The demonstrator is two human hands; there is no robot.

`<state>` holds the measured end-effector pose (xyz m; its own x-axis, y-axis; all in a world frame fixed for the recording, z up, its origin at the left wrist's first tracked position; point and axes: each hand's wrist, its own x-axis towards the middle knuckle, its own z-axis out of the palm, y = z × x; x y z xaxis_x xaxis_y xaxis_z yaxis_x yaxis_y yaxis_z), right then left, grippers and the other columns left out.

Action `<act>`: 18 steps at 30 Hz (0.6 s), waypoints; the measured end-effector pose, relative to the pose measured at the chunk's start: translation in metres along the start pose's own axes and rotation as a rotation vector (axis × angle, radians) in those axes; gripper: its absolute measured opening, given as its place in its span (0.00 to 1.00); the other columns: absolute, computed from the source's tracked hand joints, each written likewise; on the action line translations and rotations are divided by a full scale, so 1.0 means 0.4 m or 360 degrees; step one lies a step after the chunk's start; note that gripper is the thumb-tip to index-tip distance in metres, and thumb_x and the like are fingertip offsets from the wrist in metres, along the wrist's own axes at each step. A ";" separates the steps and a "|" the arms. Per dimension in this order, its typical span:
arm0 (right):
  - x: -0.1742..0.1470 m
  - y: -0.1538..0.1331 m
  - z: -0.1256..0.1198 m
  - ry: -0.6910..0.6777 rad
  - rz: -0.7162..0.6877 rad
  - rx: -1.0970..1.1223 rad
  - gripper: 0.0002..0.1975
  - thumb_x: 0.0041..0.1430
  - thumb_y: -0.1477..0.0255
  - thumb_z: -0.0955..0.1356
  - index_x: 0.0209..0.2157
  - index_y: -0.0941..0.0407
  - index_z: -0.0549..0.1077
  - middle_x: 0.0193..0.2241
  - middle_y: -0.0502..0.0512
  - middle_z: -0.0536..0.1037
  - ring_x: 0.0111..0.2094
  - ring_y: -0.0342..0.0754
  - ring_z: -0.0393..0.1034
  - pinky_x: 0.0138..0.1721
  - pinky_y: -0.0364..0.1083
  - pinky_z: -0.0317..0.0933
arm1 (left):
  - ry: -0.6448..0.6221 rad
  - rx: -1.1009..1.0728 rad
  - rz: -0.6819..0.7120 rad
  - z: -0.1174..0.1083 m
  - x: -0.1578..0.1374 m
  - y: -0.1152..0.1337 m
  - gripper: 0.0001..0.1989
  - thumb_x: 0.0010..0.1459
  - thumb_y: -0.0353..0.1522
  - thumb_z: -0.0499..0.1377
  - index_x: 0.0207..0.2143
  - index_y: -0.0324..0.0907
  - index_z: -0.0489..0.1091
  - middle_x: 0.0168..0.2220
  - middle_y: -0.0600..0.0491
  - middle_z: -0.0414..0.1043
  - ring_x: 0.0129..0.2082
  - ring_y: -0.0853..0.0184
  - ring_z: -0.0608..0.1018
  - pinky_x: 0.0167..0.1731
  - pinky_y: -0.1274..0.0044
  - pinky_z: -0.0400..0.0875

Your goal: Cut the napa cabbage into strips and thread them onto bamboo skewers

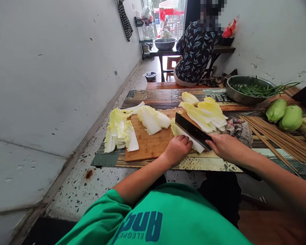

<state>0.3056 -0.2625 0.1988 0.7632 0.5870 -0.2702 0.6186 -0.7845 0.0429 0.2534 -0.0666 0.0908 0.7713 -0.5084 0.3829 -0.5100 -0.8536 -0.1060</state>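
Note:
My right hand (219, 144) is wrapped round the handle of a dark cleaver (192, 130). The blade lies along a napa cabbage leaf (197, 145) near the right side of the wooden cutting board (150, 146). With curled fingers, my left hand (179, 149) presses that leaf down just in front of the blade. Another cabbage leaf (153, 119) rests on the middle of the board. Stacked leaves (119, 131) sit at its left edge, and more leaves (206, 114) lie at the right behind the cleaver. Part of the leaf under the blade is hidden.
Beyond the board is a small cabbage piece (190, 98). A crumpled cloth (241, 132), long wooden skewers (272, 136), green chayotes (290, 117) and a metal bowl of greens (250, 93) are to the right. A person (197, 51) sits at another table ahead.

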 end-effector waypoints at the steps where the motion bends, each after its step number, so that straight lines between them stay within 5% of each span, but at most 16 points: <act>1: 0.000 0.003 0.002 -0.0010 -0.0005 0.0009 0.13 0.70 0.70 0.59 0.40 0.60 0.72 0.34 0.64 0.81 0.36 0.55 0.77 0.31 0.46 0.52 | -0.0006 -0.0012 -0.0004 0.000 0.000 0.001 0.10 0.68 0.32 0.54 0.39 0.38 0.73 0.37 0.44 0.75 0.39 0.59 0.77 0.39 0.69 0.75; 18: 0.006 0.024 0.027 -0.0050 -0.0087 -0.0004 0.13 0.71 0.69 0.58 0.38 0.59 0.71 0.32 0.63 0.81 0.34 0.54 0.77 0.30 0.47 0.52 | 0.0047 -0.0058 -0.0027 0.004 -0.004 0.002 0.11 0.68 0.30 0.52 0.39 0.37 0.73 0.39 0.43 0.75 0.40 0.59 0.77 0.40 0.69 0.74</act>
<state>0.3113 -0.2706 0.1884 0.7220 0.6223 -0.3025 0.6597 -0.7509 0.0296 0.2523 -0.0666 0.0885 0.7686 -0.4900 0.4112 -0.5112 -0.8570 -0.0658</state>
